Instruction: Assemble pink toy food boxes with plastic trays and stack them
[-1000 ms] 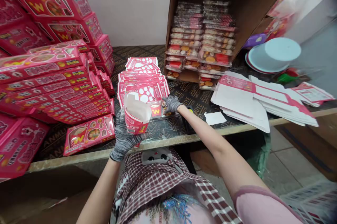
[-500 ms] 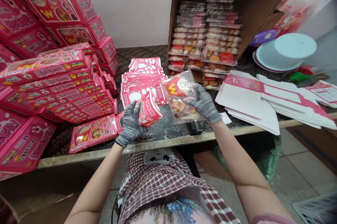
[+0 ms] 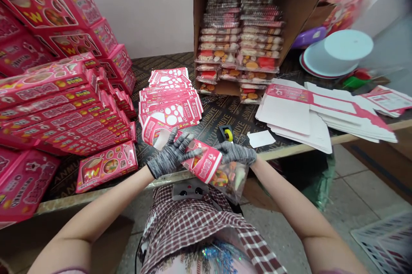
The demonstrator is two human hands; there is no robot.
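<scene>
My gloved left hand (image 3: 174, 153) grips a pink carton (image 3: 207, 165) tilted over the table's front edge, its fingers across the printed face. The carton's left end stands open. In my gloved right hand (image 3: 236, 153) is a clear plastic packet (image 3: 234, 179) of toy food pieces, hanging below the fingers. The packet meets the carton's right end; whether part of it is inside is hidden. Behind the hands lies a stack of flat pink cartons (image 3: 170, 111). A black tape dispenser (image 3: 227, 134) with yellow tape sits just beyond the right hand.
Filled pink boxes (image 3: 64, 111) are piled on the left, with one box (image 3: 107, 166) lying at the front. A large cardboard box (image 3: 298, 20) holds stacked clear packets (image 3: 257, 46). White-backed card sheets (image 3: 286, 111), a small white card (image 3: 260, 138) and a pale blue tub (image 3: 347, 48) are rightward.
My right hand has brought the packet down and left against the carton's end. My left hand has moved right with the carton, now turned lengthwise towards the packet. The view has shifted slightly.
</scene>
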